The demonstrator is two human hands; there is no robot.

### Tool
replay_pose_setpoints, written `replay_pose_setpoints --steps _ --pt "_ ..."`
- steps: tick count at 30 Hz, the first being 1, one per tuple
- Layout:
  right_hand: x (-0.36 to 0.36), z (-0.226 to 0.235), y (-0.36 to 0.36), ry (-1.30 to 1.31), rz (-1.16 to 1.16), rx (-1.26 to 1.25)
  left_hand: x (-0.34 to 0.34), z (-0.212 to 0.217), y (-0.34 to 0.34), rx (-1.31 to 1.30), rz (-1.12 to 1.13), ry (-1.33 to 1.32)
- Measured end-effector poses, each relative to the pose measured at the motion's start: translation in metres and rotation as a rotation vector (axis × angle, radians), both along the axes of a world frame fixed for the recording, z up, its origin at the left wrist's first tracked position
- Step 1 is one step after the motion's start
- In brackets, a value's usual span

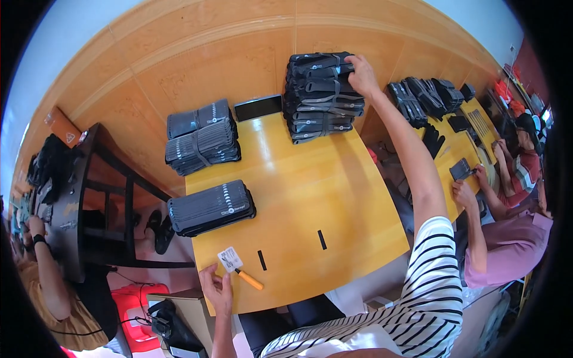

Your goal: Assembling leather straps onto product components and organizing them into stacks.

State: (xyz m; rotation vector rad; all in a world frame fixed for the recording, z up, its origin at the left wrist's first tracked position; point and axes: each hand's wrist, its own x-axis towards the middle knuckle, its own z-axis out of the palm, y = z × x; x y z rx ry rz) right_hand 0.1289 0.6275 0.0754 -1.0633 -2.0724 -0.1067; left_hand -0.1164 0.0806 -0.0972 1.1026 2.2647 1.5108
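Observation:
My right arm stretches to the far side of the yellow table [298, 197]. There my right hand [362, 77] has its fingers closed on the edge of the top black fabric piece [325, 59], on a tall stack of banded bundles [322, 110]. My left hand [216, 289] is at the table's near left edge, thumb and fingers apart with nothing visible between them. Just beyond its fingertips lie a white printed label [230, 259] and a small tool with an orange handle [250, 279]. Two short black strips [261, 260] [322, 240] lie flat to the right.
Flat black pieces form a pile [212, 207] at the table's left, with banded stacks [203, 137] behind. A dark phone [258, 108] leans near the wall. Co-workers sit at a dark table [65, 215] on the left and another yellow table [453, 158] on the right.

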Motion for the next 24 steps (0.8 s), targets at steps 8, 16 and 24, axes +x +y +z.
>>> replay_pose_setpoints --steps 8,16,24 --pt "-0.026 0.005 0.060 -0.075 -0.015 -0.114 -0.002 0.003 -0.003 -0.048 0.046 -0.007" --pt "-0.026 -0.004 0.075 -0.196 -0.051 -0.120 -0.003 0.002 -0.002 -0.031 0.046 -0.036" --pt "-0.013 0.008 -0.001 -0.175 0.239 -0.275 -0.003 0.006 -0.001 -0.036 0.035 0.016"
